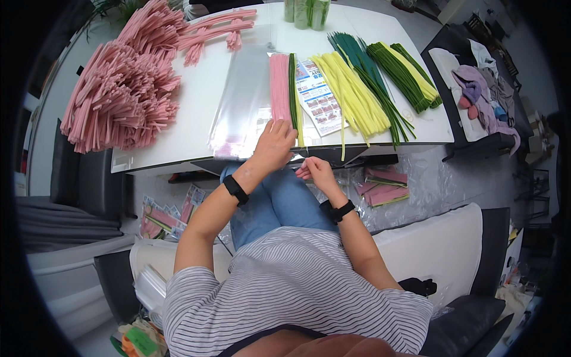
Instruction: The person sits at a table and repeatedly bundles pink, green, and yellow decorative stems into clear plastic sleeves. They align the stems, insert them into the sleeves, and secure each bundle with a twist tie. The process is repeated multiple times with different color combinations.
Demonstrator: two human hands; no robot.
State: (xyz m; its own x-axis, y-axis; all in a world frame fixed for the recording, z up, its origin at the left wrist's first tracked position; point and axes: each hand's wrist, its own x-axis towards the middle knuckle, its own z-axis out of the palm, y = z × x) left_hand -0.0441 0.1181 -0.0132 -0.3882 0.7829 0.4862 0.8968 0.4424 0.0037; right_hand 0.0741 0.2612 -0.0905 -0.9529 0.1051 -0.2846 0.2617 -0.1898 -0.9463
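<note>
Pink chenille stems (pixel 279 85) lie in a clear plastic bag at the table's near edge, beside a narrow strip of green and yellow stems (pixel 294 98). My left hand (pixel 275 145) rests over the near end of this bag, its bent fingers touching the pink bundle. Whether it grips the film is hidden under the palm. Just right of it, past the table edge, my right hand (pixel 316 173) has thumb and fingers drawn together near a bit of shiny film. I cannot tell if anything is between them. Flat clear bags (pixel 241 98) are stacked left of the bundle.
A large heap of pink stems (pixel 125 98) covers the table's left side. To the right lie printed leaflets (pixel 321 98), loose yellow stems (pixel 352 96), dark green stems (pixel 357 53) and banded green bundles (pixel 401 76). Filled packets (pixel 383 185) lie on the floor.
</note>
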